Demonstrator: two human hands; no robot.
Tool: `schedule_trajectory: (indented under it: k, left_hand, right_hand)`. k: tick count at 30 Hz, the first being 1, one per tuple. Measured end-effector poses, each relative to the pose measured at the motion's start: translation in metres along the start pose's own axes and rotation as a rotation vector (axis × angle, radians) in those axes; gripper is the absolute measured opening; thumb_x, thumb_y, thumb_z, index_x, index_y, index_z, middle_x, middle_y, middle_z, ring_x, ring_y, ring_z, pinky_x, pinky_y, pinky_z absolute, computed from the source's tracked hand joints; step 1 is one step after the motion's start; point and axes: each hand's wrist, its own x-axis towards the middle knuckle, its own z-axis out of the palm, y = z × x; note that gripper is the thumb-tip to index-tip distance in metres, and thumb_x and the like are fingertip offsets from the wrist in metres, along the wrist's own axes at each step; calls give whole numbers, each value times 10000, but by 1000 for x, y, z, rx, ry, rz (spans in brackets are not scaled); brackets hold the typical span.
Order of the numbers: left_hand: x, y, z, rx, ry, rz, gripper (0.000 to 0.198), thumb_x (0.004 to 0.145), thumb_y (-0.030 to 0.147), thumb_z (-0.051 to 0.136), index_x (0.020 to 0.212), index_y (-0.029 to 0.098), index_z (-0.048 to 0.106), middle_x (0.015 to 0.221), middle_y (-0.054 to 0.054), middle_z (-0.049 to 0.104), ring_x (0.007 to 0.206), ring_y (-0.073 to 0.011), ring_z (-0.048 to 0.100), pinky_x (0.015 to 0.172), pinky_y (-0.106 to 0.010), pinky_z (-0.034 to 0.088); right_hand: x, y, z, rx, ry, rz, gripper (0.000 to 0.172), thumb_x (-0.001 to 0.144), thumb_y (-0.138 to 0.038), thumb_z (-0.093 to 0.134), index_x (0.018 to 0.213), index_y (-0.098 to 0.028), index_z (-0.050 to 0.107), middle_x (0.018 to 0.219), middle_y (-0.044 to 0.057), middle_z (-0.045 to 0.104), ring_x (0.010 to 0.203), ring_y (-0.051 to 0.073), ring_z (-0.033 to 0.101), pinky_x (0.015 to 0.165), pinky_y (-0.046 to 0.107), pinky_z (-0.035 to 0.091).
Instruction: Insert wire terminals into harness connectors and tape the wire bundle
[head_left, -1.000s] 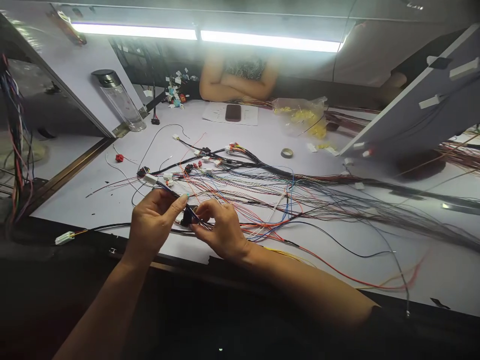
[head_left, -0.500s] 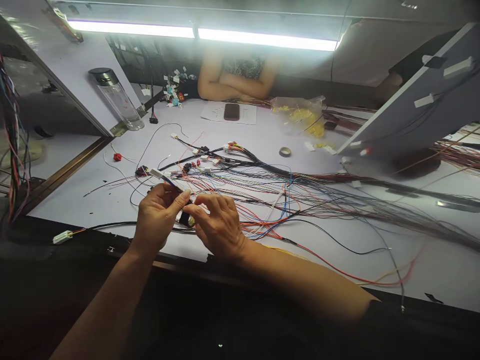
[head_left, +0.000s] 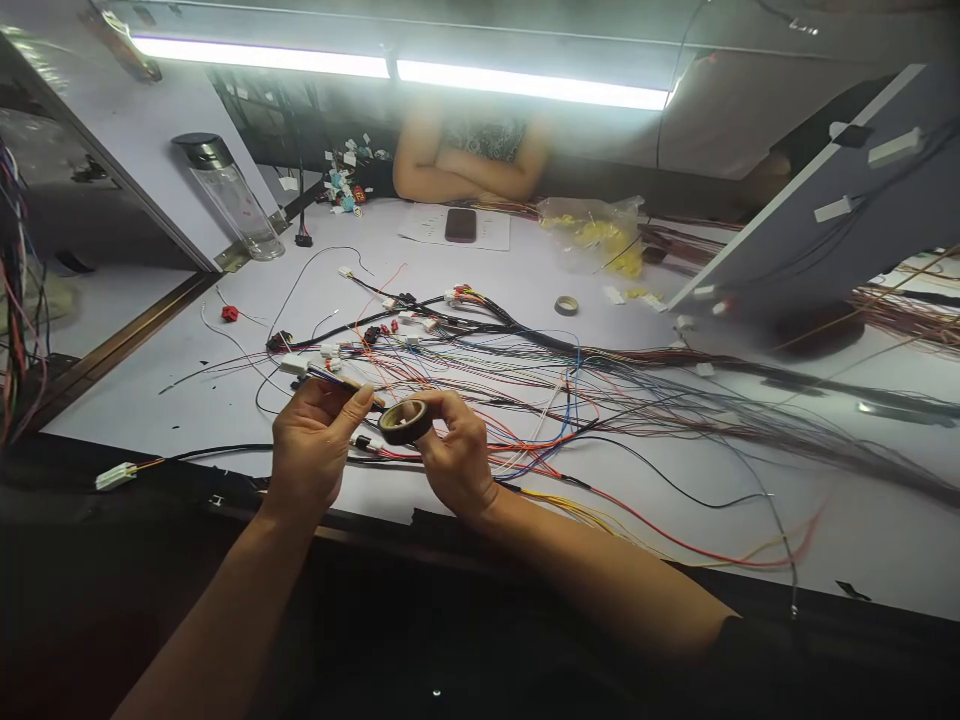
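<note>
My left hand (head_left: 311,440) is closed on a thin bundle of wires (head_left: 335,380) that ends in a white connector (head_left: 294,367). Thumb and fingers pinch the bundle near its middle. My right hand (head_left: 457,450) grips a roll of black tape (head_left: 405,422) by its edge, just right of the left thumb. The roll is tilted, so its hollow core shows. Whether a strip of tape joins the roll to the bundle, I cannot tell. Beneath the hands lies a white connector on red wires (head_left: 367,443).
A loose wire harness (head_left: 547,343) with many thin wires spreads rightward. A second tape roll (head_left: 566,305), a phone (head_left: 460,225), a bag of yellow parts (head_left: 600,235) and a glass bottle (head_left: 236,205) stand or lie farther back. Across the table a person rests folded arms (head_left: 465,175).
My right hand has turned and shifted slightly right, bringing the tape roll into plain view. The left hand still holds the wires, almost in place. The camera view has shifted slightly.
</note>
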Motion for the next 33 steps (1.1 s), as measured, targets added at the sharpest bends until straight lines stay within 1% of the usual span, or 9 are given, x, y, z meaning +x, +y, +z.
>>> schedule_trajectory:
  k: [2,4,7,10,15,20,25,28,33]
  left_hand:
    - [0,-1,0,-28,34,20,247,631,212,822,817,175,663,820,-11,683,778,-148,643,814,-288,520]
    - [-1,-2,-2,-36,29,-15,257,637,229,820,839,180,668,815,-12,683,781,-150,645,825,-296,518]
    - [-4,-4,-7,18,-84,-151,313,680,307,795,938,165,689,856,-40,690,804,-166,651,857,-326,509]
    - [-8,-8,-9,62,-100,-215,293,675,356,792,845,137,698,807,-55,690,792,-187,655,865,-349,507]
    - [-12,-15,-5,25,-73,-173,217,665,299,800,788,163,685,769,-26,680,748,-172,640,784,-318,522]
    - [-9,-18,-3,32,6,-80,189,690,292,782,791,160,692,726,-8,652,696,-132,597,726,-266,494]
    - [2,-13,5,34,74,-55,230,658,313,799,765,144,684,718,-12,644,666,-111,581,702,-242,486]
    - [10,-11,10,-49,151,-79,282,597,316,832,745,143,667,744,-13,639,695,-117,595,714,-251,507]
    - [18,-21,15,-133,208,-194,364,529,349,855,735,154,627,740,-6,623,675,-115,588,686,-274,534]
  right_hand:
    - [4,2,2,182,-93,228,117,866,-321,571,886,-208,591,819,0,690,764,153,655,722,294,491]
    - [9,4,3,340,-172,335,144,837,-340,582,868,-199,568,780,-4,673,713,150,652,675,283,510]
    - [14,5,2,419,-173,356,183,816,-367,600,849,-193,555,759,2,656,681,146,639,656,283,517]
    - [14,4,1,392,-149,324,188,804,-369,622,827,-195,557,759,6,653,680,141,622,662,281,511]
    - [14,7,4,584,-215,461,133,769,-289,632,809,-178,571,693,-14,625,610,120,603,614,259,497]
    - [23,3,-5,604,-457,576,140,841,-232,515,825,-148,625,627,-15,622,586,104,604,645,245,492]
    - [27,0,-18,167,-665,285,240,888,-365,541,759,-178,621,661,-21,615,636,105,560,601,212,410]
    - [28,11,-30,-84,-677,110,309,948,-364,462,726,-194,594,576,-49,522,562,95,476,564,209,339]
    - [29,37,-61,-337,-653,-62,338,977,-409,414,772,-207,591,677,-32,547,612,101,475,610,210,318]
